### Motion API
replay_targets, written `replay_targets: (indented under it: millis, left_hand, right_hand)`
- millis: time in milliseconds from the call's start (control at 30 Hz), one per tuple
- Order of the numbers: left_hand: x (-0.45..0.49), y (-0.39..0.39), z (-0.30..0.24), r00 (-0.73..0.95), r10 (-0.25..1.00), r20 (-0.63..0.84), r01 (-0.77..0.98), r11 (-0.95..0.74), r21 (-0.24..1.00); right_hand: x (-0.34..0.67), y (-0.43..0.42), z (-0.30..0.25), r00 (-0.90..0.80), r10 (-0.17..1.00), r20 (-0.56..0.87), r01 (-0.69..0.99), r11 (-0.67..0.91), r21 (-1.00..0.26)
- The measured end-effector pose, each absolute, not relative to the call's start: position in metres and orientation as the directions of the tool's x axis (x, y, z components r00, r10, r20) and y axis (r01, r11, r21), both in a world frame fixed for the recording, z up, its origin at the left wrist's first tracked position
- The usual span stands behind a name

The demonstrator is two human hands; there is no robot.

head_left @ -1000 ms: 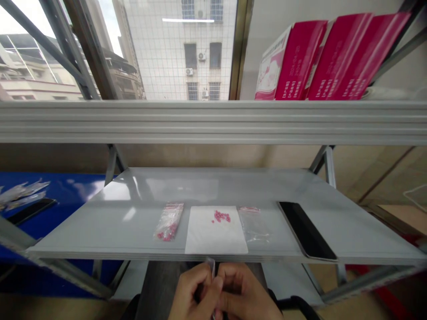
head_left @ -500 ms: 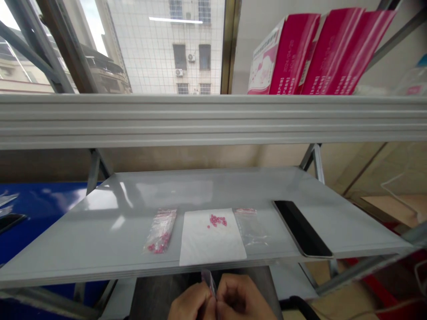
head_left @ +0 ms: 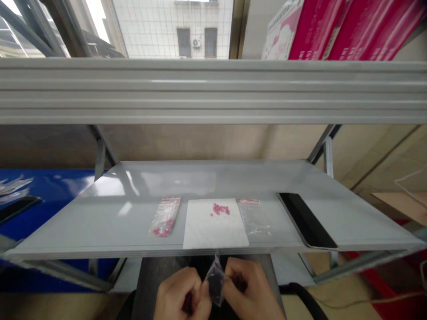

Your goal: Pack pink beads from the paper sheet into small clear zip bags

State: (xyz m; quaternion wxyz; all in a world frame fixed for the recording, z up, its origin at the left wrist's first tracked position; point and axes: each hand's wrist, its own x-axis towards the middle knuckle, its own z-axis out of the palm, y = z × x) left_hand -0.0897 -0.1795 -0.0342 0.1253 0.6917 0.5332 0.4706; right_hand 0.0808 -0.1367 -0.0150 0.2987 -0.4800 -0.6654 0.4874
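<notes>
Below the shelf's front edge, my left hand [head_left: 180, 295] and my right hand [head_left: 248, 289] both pinch a small clear plastic bag [head_left: 216, 280] between them, fingers closed on it. On the grey shelf [head_left: 100, 222] above lies a white sheet [head_left: 215, 224] with a small heap of pink beads [head_left: 220, 209]. Left of the sheet lies a zip bag with pink beads [head_left: 163, 216]. Right of the sheet lies an empty-looking clear zip bag [head_left: 256, 218].
A black phone [head_left: 306, 220] lies on the shelf at the right. The upper shelf beam [head_left: 213, 91] spans the view, with pink boxes [head_left: 333, 29] on top. A blue surface [head_left: 40, 191] with another dark phone and clear bags is at the far left.
The small clear bag has come up and spread between my fingers, showing more fully. The view has tilted down a little, so my hands show more.
</notes>
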Motion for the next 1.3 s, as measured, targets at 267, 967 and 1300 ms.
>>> replay_targets:
  millis: [267,967,1300]
  left_hand:
    - [-0.087,-0.18,-0.034,0.019,0.877,0.48,0.45,-0.436,0.779]
    - [-0.08,-0.172,-0.048,0.026,0.984,0.176,-0.18,-0.168,0.969]
    - [-0.066,-0.175,-0.061,0.389,0.916,-0.1,-0.586,0.33,0.74]
  right_hand:
    - [0.079,-0.138,-0.007,-0.461,0.881,-0.102,0.353,0.076,-0.933]
    - [0.092,-0.136,0.003,-0.393,0.906,0.157,0.202,0.252,-0.946]
    - [0.101,-0.129,0.016,-0.662,0.654,0.366,0.035,0.515,-0.856]
